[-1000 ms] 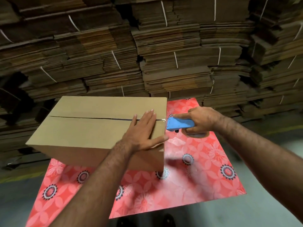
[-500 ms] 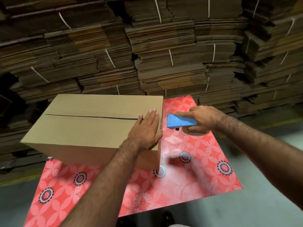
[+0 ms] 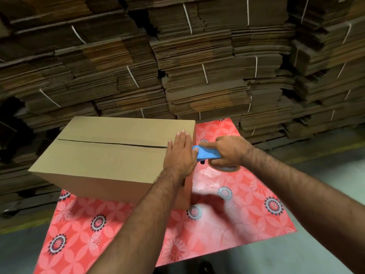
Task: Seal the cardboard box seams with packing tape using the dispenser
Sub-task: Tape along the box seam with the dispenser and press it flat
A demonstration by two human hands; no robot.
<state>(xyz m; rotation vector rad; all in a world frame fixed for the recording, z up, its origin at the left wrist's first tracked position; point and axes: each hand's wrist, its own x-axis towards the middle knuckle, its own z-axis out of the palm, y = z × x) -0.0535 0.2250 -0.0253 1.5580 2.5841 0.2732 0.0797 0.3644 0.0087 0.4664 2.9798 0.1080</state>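
A closed brown cardboard box (image 3: 110, 153) stands on a table with a red flowered cloth (image 3: 233, 204). A dark open seam (image 3: 110, 142) runs across the box's top from left to right. My left hand (image 3: 180, 153) lies flat, fingers together, on the right end of the top, over the seam's end. My right hand (image 3: 227, 152) grips a blue tape dispenser (image 3: 207, 154) with a brown tape roll (image 3: 225, 168) under it. The dispenser's nose touches the box's right edge beside my left hand. No tape shows along the seam.
Tall stacks of flattened cardboard bundles (image 3: 197, 66), tied with white straps, wall off the far side right behind the table. Grey floor (image 3: 325, 165) with a yellow line lies to the right and left of the table.
My right hand has brought the dispenser leftward until its nose meets the box's right edge. My left hand has stayed flat on the box's right end.
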